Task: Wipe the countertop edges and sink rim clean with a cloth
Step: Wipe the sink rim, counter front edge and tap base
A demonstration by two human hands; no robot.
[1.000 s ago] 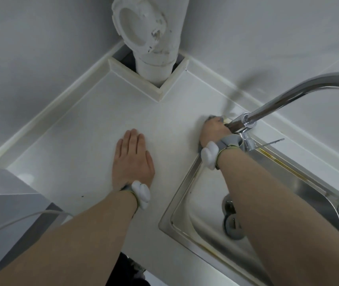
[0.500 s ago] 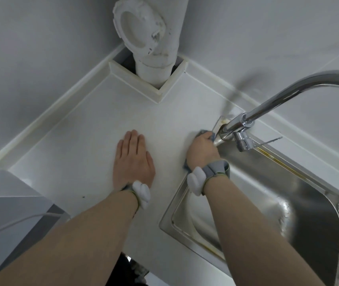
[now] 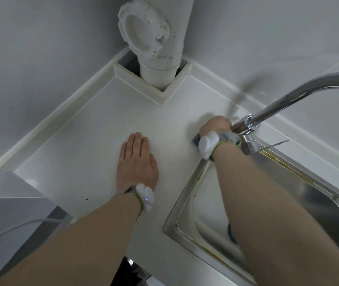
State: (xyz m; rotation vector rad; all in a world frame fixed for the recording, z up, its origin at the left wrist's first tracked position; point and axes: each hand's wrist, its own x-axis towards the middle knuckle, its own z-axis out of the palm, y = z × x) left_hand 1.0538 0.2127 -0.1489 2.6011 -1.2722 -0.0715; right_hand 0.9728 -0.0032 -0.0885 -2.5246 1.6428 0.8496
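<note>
Here, right hand (image 3: pixel 216 125) fingers around cloth (image 3: pixel 195 139).

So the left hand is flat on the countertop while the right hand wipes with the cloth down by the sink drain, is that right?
Not quite. The head view shows the right hand wiping with the cloth at the faucet base, on the sink rim's far corner, not by the drain. The left hand does lie flat on the countertop.

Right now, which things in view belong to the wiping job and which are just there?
Job: cloth under the right hand; sink rim; countertop; left hand flat on the countertop.
Just there: tap; white pipe; cable.
</note>
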